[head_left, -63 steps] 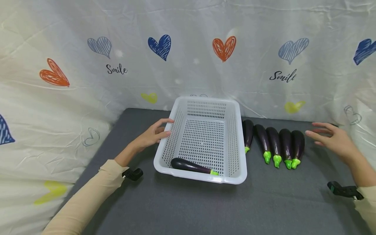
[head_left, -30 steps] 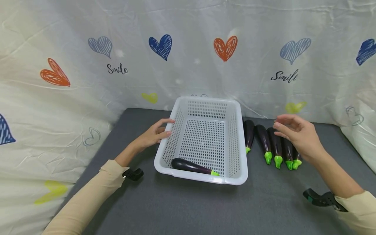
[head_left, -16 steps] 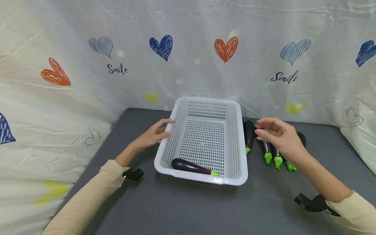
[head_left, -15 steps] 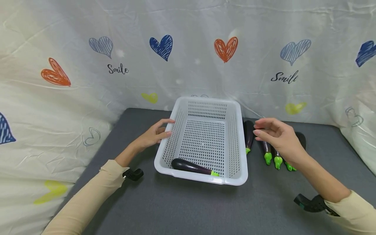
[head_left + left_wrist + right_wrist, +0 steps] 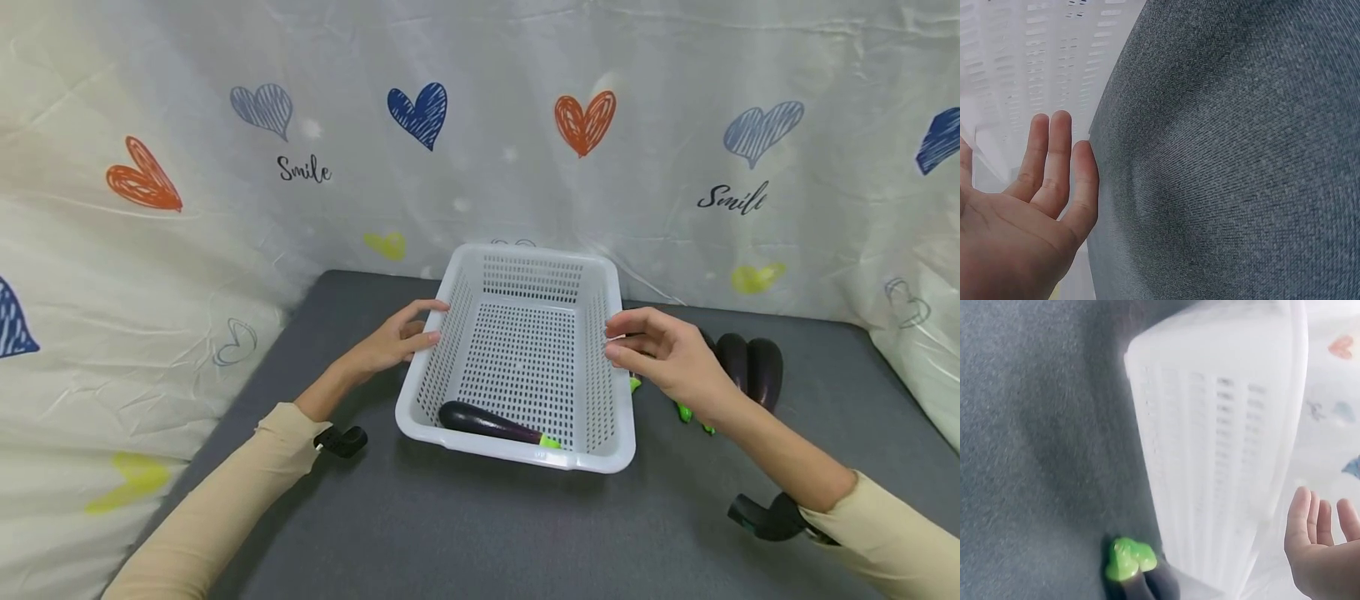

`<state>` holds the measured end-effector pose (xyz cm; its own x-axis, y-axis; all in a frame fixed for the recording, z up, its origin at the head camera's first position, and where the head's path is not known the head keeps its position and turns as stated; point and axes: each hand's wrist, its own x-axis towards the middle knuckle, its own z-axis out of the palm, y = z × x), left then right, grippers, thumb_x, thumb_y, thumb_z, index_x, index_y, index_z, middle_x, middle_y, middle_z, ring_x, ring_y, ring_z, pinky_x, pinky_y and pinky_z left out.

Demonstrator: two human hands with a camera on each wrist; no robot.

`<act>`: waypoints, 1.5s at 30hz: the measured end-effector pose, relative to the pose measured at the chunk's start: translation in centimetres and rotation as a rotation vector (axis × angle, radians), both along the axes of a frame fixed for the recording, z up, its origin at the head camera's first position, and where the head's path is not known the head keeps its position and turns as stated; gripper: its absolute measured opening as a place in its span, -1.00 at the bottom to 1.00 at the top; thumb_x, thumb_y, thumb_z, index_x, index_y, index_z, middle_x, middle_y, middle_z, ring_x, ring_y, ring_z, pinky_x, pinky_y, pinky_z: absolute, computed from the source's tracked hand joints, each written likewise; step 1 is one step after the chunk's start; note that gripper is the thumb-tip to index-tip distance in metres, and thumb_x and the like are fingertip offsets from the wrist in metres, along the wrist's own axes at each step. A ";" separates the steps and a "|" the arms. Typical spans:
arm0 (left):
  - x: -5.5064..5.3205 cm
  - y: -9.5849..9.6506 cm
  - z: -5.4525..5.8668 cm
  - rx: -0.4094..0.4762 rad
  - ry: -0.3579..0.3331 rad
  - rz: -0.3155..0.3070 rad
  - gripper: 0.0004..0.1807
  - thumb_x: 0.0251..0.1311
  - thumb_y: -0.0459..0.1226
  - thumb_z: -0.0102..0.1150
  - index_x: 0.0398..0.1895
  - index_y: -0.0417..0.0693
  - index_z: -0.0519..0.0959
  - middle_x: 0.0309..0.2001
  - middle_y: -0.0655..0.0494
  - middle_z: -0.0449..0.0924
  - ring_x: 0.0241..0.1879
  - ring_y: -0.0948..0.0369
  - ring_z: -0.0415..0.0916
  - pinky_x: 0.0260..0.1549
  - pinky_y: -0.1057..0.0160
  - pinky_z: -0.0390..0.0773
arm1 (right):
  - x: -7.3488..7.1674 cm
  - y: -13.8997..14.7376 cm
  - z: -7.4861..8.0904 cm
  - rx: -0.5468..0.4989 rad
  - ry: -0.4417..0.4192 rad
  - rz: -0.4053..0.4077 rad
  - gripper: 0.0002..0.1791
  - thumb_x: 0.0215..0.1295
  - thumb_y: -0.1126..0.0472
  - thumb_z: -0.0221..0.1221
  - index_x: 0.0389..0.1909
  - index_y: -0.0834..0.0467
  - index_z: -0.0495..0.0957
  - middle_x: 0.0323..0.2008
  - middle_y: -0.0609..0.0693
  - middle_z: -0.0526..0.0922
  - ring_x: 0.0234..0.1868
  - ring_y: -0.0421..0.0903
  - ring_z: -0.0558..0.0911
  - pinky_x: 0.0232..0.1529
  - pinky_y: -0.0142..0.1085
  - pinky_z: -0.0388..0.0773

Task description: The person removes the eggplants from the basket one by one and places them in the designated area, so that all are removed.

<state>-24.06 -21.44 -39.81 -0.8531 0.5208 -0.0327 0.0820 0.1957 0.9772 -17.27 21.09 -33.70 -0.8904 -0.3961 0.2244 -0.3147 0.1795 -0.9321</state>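
Note:
A white slotted plastic basket [image 5: 517, 350] rests on the dark grey tabletop. Inside, along its near wall, lies one dark purple eggplant [image 5: 487, 421] with a green stem. My left hand [image 5: 390, 342] touches the basket's left rim with index finger and thumb; in the left wrist view the other fingers extend loosely beside the slotted wall. At the right rim is my right hand [image 5: 667, 354], fingers loosely bent and apart from the thumb, holding nothing; whether the fingertips touch the rim I cannot tell. Several more eggplants [image 5: 765, 371] lie right of the basket, partly hidden by this hand.
A pale curtain [image 5: 495, 192] printed with hearts and "Smile" hangs behind the table and along the left. The grey tabletop [image 5: 480, 533] extends in front of the basket. Each wrist wears a small black camera [image 5: 341, 442].
My right hand has come in from the far right, passing over the row of eggplants, to the basket's right rim. The left hand, basket and eggplants have stayed in place.

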 end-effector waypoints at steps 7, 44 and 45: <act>-0.1 0.1 0.1 -0.006 0.002 -0.001 -0.42 0.53 -0.25 0.09 0.52 0.13 0.19 0.22 -0.27 0.44 0.06 -0.13 0.55 -0.15 -0.11 0.65 | 0.3 -1.8 0.0 0.032 0.000 0.034 -0.61 0.37 0.33 0.33 0.16 0.30 0.52 0.08 0.13 0.59 0.04 0.02 0.65 -0.03 -0.24 0.61; 0.1 0.1 0.1 -0.018 0.010 0.004 -0.42 0.54 -0.25 0.08 0.52 0.15 0.18 0.23 -0.27 0.43 0.08 -0.13 0.54 -0.15 -0.11 0.64 | 1.7 -9.4 -1.9 0.113 -0.043 0.271 -0.62 0.24 0.28 0.45 0.02 0.23 0.58 -0.03 0.08 0.60 -0.03 0.16 0.66 -0.07 -0.20 0.65; 0.1 0.1 0.1 -0.016 0.009 0.005 -0.42 0.54 -0.25 0.08 0.52 0.15 0.18 0.23 -0.27 0.43 0.07 -0.13 0.54 -0.15 -0.11 0.64 | 1.7 -9.4 -1.9 0.115 -0.043 0.271 -0.62 0.23 0.28 0.45 0.01 0.24 0.58 -0.03 0.09 0.60 -0.04 0.16 0.66 -0.07 -0.20 0.65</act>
<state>-23.96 -21.36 -39.69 -0.8558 0.5162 -0.0331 0.0900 0.2116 0.9732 -15.61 11.67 -35.65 -0.7562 -0.6415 0.1287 -0.3261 0.1990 -0.9242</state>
